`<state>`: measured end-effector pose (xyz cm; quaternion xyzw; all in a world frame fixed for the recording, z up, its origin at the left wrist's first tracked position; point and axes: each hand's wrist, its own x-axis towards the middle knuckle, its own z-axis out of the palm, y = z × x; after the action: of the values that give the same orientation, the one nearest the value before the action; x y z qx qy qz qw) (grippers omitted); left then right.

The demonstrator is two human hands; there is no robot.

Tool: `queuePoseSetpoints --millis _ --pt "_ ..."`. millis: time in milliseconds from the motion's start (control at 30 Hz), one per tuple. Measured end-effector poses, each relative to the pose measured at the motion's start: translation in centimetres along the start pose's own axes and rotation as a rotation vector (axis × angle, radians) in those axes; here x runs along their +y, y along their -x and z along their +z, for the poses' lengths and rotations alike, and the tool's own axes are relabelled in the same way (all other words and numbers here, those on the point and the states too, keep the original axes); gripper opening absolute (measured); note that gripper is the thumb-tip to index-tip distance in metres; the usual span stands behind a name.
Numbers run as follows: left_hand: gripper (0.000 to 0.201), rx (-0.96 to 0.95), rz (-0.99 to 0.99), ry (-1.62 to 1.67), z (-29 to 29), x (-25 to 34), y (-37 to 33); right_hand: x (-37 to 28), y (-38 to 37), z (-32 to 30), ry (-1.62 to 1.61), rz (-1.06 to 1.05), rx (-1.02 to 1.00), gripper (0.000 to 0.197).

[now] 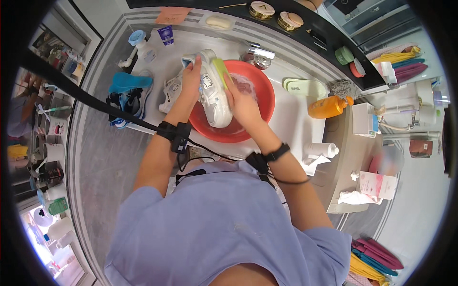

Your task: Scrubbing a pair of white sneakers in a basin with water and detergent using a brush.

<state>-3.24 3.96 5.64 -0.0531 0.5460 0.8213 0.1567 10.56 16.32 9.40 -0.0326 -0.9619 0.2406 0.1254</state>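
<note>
My left hand [191, 81] is closed around the collar of a white sneaker [212, 97] with a small cartoon patch, held toe toward me over a red basin [267, 95]. In my right hand [242, 104] is a yellow-green scrubbing brush [220, 71], pressed along the right side of the sneaker; its bristles are hidden. Foamy water [244, 86] shows in the basin. Just left of the basin, partly behind my left forearm, lies a second white shoe [171, 91].
A blue-and-black pair of shoes [130, 97] sits on the counter's left end, near a pump bottle [143, 47] and a purple tube [166, 35]. Behind the basin is a chrome faucet [260, 53]. To the right are a pale green soap dish [305, 87], an orange bottle [328, 107] and a white bottle [322, 150].
</note>
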Motion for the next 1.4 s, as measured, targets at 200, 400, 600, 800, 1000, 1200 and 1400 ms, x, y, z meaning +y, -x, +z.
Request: queuePoseSetpoints --millis 200,400,600,800,1000,1200,1400 --pt "0.038 0.117 0.006 0.053 -1.5 -0.3 -1.3 -0.7 9.1 -1.9 -0.061 0.035 -0.139 0.052" --pt "0.036 -0.049 0.155 -0.241 1.5 0.1 0.6 -0.3 1.8 -0.1 0.124 0.107 -0.146 0.055" --pt "0.042 0.034 -0.008 -0.253 1.0 -0.2 0.6 -0.2 -6.5 2.3 0.148 0.140 -0.009 0.052" --pt "0.050 0.121 -0.051 -0.018 -0.8 -1.1 -1.0 0.4 -1.6 2.7 -0.069 0.108 -0.064 0.050" --pt "0.045 0.096 -0.032 0.006 -1.0 -0.6 -1.2 -0.7 7.1 0.0 -0.063 0.190 -0.211 0.052" --pt "0.043 0.008 0.033 -0.187 0.7 -1.0 -1.2 -0.8 1.2 0.5 0.164 0.119 -0.109 0.049" --pt "0.045 -0.040 -0.013 -0.140 1.3 -0.1 -0.3 -0.2 -8.4 2.1 0.170 0.115 0.031 0.047"
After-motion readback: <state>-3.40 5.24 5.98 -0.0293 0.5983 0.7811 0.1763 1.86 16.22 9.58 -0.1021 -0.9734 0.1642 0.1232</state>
